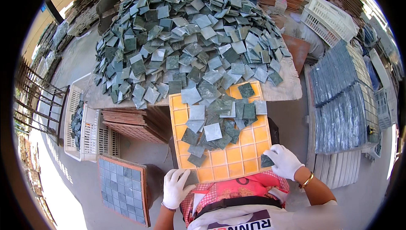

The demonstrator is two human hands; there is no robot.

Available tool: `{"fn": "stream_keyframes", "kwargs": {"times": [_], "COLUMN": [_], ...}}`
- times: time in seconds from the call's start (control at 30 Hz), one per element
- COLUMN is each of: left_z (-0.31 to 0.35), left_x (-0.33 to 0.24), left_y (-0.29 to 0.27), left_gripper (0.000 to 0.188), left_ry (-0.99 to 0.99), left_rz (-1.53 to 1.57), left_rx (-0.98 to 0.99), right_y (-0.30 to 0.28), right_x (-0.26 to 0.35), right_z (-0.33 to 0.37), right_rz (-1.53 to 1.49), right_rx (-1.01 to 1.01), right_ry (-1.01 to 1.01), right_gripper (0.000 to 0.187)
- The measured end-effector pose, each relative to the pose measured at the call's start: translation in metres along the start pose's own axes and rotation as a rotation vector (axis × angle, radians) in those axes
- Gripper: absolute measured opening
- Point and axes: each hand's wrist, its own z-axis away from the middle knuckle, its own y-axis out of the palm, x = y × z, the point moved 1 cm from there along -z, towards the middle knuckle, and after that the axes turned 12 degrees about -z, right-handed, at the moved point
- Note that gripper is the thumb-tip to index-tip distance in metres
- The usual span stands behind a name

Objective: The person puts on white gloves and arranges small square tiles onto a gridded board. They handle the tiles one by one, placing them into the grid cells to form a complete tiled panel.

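A yellow gridded tray (215, 171) rests against the near side of the worktable, tilted toward me, with a loose heap of green-grey stone tiles (212, 132) over its upper and middle cells. My left hand (175, 189), in a white glove, is at the tray's lower left corner, its fingers and thumb closed on a grey tile (193, 176). At the lower right edge, my right hand (285, 162), gloved too, pinches a dark green tile (266, 161) over a corner cell. The lower row of cells shows bare yellow.
A large pile of square tiles (190, 40) covers the worktable (289, 87). At left stand a white crate (86, 145) and a board of laid tiles (122, 187). Wrapped tile stacks (340, 116) stand at right, white crates (330, 19) behind them.
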Motion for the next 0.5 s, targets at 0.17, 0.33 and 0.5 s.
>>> {"fn": "stream_keyframes", "kwargs": {"times": [0.17, 0.33, 0.5], "left_z": [0.0, 0.0, 0.003], "left_x": [-0.002, 0.002, 0.007], "left_y": [0.006, 0.005, 0.01], "left_gripper": [0.057, 0.054, 0.053], "left_ry": [-0.082, -0.136, -0.136], "left_rz": [0.052, 0.1, 0.13], "left_rx": [-0.034, -0.088, -0.048], "right_y": [0.02, 0.037, 0.05], "right_x": [-0.012, -0.005, 0.003], "right_z": [0.017, 0.017, 0.011], "right_rz": [-0.076, -0.033, 0.003], "right_rx": [-0.024, -0.253, -0.349], "right_ry": [0.028, 0.041, 0.012], "right_gripper": [0.053, 0.049, 0.041]}}
